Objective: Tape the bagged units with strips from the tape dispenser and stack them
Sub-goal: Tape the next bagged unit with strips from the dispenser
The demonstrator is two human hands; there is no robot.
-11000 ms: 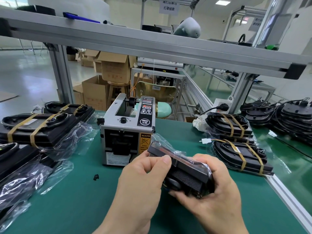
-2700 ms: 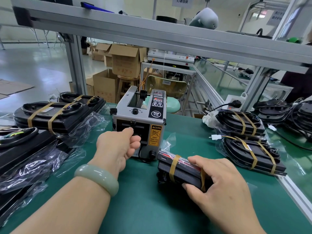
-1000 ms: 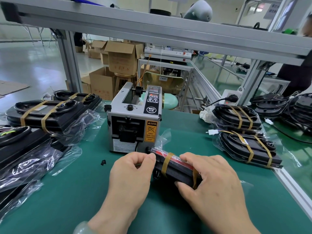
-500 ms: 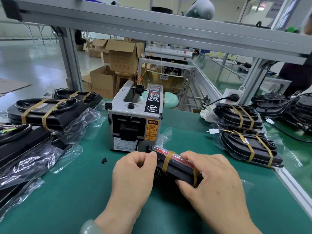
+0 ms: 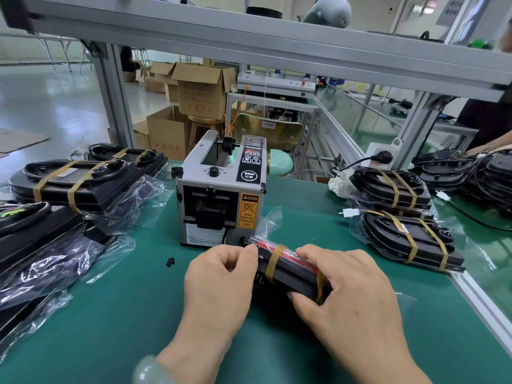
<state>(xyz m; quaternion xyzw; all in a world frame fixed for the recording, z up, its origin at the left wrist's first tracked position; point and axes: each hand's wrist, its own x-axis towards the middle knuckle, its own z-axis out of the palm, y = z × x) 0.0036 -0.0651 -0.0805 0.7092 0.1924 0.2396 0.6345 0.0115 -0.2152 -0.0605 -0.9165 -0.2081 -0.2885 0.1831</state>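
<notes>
a: where's the unit, quick?

b: bagged unit (image 5: pixel 293 278) lies on the green counter (image 5: pixel 110 314), just in front of the tape dispenser (image 5: pixel 221 195), between both hands. left hand (image 5: pixel 219 275) is curled, thumb and forefinger pinching the loose bag at the unit's left end. right hand (image 5: pixel 352 289) is curled over the right end, thumb at the front edge by the second tape strip (image 5: pixel 320 284). first tape strip (image 5: pixel 273 263) is wrapped near the left end.

a: what could go wrong?

b: my guess: the bag film looks slick, so the second strip may wrinkle or lift if it's not pressed all round. underside is hidden, so can't tell if the ends meet. the bag flap sticks up beside the dispenser and could snag on lift.

a: and stacking?

b: taped stack (image 5: pixel 407 239) sits to the right, near the counter edge. the coiled cords on top look uneven, so a unit set there off-centre could slide off.
</notes>
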